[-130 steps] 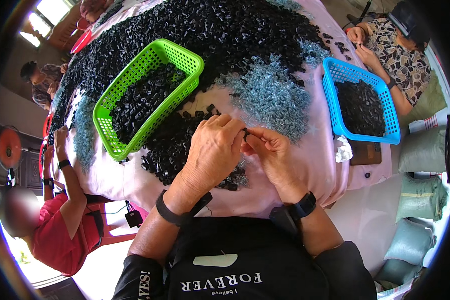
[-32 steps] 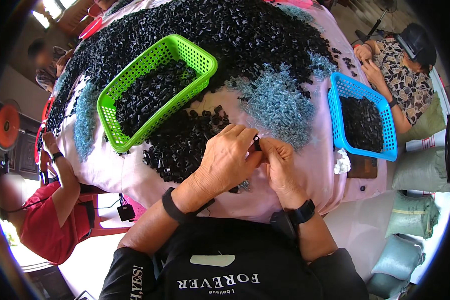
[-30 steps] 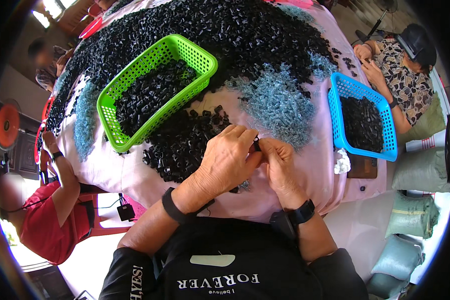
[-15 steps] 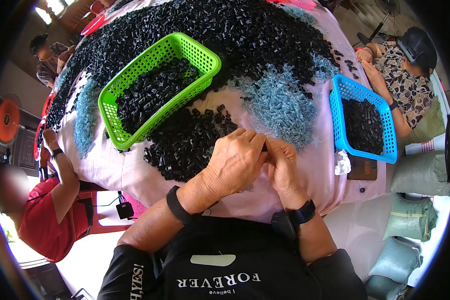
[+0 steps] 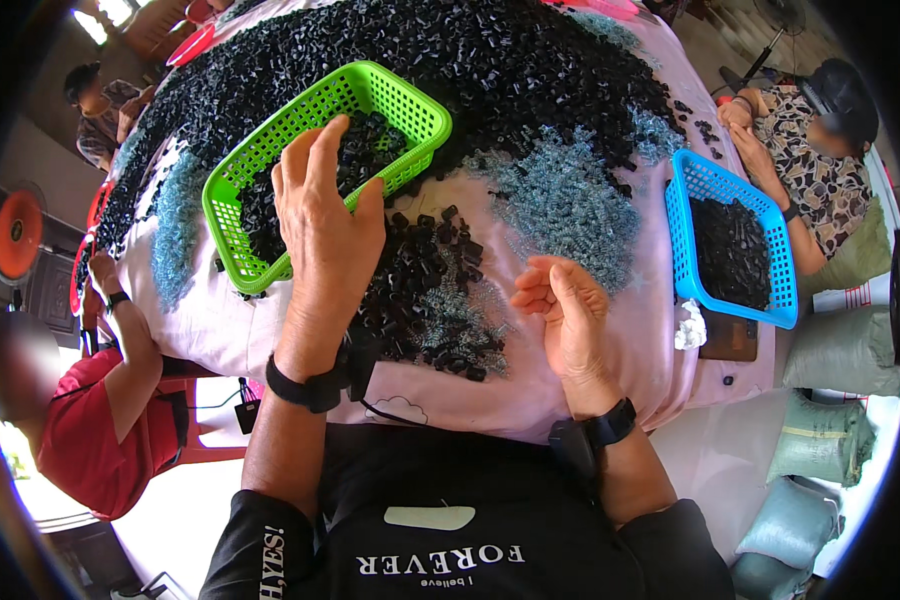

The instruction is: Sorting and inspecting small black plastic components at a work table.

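My left hand hangs over the near side of the green basket, fingers spread and nothing visible in them. Small black plastic pieces fill that basket. My right hand is above the pink cloth with its fingers loosely curled and the thumb apart; no object shows in it, though the palm is partly hidden. Just beyond it lies a heap of small pale-blue coils that look like springs. Between my hands is a smaller pile of black pieces, with more coils scattered over its near side.
A huge mound of black pieces covers the far table. At right stands a blue basket of dark parts, beside crumpled white paper. Other people sit at the left and right edges. Stuffed sacks stand on the right.
My hands were together over the near pile and have separated. The left moved left and forward over the green basket, its fingers opening; the right stayed near its place and its grip loosened.
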The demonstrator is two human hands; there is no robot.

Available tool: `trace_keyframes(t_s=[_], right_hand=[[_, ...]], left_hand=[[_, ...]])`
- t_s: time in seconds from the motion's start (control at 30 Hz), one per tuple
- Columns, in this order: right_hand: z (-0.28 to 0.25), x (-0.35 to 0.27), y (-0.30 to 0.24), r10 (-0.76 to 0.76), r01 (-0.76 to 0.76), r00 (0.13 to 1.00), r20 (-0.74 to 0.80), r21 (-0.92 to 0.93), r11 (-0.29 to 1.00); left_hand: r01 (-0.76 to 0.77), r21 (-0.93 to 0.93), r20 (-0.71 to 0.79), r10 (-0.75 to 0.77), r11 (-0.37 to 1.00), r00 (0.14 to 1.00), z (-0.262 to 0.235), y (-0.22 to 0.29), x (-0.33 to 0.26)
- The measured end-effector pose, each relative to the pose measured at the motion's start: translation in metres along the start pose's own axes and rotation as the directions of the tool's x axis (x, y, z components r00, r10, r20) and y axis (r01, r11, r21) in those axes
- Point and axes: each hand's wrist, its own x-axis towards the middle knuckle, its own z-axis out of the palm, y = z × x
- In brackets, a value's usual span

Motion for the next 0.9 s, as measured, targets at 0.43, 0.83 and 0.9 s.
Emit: trace_keyframes(t_s=[0.43,0.83,0.9], right_hand=[[0.003,0.003,0.001,-0.042,0.044,0.994,0.105,-0.013,0.999],[0.006,0.002,-0.003,0.025,-0.017,0.979,0.202,-0.042,0.999],[0.008,0.0,-0.006,0.03,-0.021,0.981,0.193,-0.05,0.999]], left_hand=[[-0.075,-0.369,0.641,0.312,0.926,0.701,0.03,0.025,-0.069],[-0.045,-0.352,0.717,0.3,0.935,0.629,0.029,0.025,-0.063],[-0.044,-0.339,0.731,0.292,0.94,0.616,0.03,0.024,-0.065]])
